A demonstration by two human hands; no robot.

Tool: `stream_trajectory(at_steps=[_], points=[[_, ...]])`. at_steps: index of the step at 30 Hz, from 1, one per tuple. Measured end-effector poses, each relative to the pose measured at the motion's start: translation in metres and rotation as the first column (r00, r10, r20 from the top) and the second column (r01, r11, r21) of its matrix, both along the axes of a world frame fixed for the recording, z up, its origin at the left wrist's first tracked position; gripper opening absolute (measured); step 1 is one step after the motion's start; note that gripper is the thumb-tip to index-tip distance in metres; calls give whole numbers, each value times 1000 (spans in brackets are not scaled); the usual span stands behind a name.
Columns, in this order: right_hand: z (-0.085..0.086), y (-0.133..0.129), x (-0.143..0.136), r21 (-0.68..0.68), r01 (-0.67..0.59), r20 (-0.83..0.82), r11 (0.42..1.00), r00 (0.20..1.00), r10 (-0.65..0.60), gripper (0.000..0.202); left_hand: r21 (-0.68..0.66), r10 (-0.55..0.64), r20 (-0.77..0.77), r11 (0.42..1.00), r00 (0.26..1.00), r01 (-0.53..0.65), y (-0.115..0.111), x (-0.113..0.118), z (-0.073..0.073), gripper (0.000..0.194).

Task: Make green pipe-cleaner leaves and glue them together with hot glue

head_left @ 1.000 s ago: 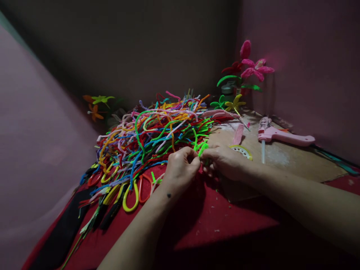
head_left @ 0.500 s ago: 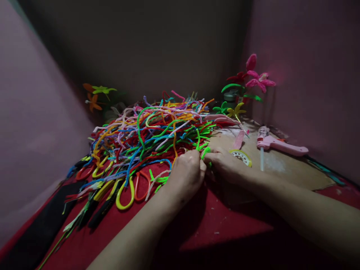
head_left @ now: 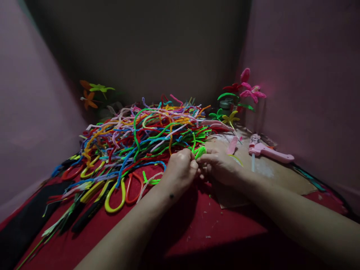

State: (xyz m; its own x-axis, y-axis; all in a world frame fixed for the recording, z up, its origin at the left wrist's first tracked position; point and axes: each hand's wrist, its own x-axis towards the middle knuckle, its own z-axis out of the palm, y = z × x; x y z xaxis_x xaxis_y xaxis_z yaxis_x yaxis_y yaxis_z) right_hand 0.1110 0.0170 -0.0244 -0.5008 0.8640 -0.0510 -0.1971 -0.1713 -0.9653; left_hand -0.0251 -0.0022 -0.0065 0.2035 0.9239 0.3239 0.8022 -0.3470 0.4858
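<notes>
Bright green pipe cleaners (head_left: 200, 152), bent into a loop, stick up from between my two hands. My left hand (head_left: 181, 167) is closed in a pinch around their lower part, knuckles up. From the other side my right hand (head_left: 218, 165) closes its thumb and fingers on the same green piece, almost touching the left. The fingertips are partly hidden behind the knuckles. Just beyond lies a big tangled heap of coloured pipe cleaners (head_left: 146, 131). Beside my left forearm are yellow-handled scissors (head_left: 115, 210) and a red handle loop (head_left: 134, 189).
A pink glue gun (head_left: 270, 152) rests on a cardboard sheet (head_left: 289, 176) at right, near a partly hidden yellow tape roll (head_left: 236, 160). Pipe-cleaner flowers stand behind, pink (head_left: 253, 92) and orange (head_left: 89, 99). Black-handled pliers (head_left: 90, 213) lie left on the red cloth (head_left: 197, 232).
The view has shifted slightly, so most things sit a little further left. The green loop shows wider above my fingers, and my right hand has turned a little and covers more of the tape roll.
</notes>
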Motion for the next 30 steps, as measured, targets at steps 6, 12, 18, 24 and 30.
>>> stream_trajectory(at_steps=[6,12,18,24,30], points=[[3,-5,-2,148,98,200,984,971,-127,7,101,-15,-85,995,996,24,-4,3,-6,8],[-8,-1,-6,-65,64,109,996,992,-57,16,245,21,-195,969,981,28,-10,10,-12,12],[-6,-3,-1,164,106,217,981,966,-141,22,212,21,-118,977,993,5,-10,10,-13,10],[6,-6,3,234,52,269,971,956,-116,22,-82,19,234,997,972,0,-3,8,-7,5],[17,-4,5,146,25,164,989,985,-49,7,-415,129,569,898,812,148,2,-2,14,12]])
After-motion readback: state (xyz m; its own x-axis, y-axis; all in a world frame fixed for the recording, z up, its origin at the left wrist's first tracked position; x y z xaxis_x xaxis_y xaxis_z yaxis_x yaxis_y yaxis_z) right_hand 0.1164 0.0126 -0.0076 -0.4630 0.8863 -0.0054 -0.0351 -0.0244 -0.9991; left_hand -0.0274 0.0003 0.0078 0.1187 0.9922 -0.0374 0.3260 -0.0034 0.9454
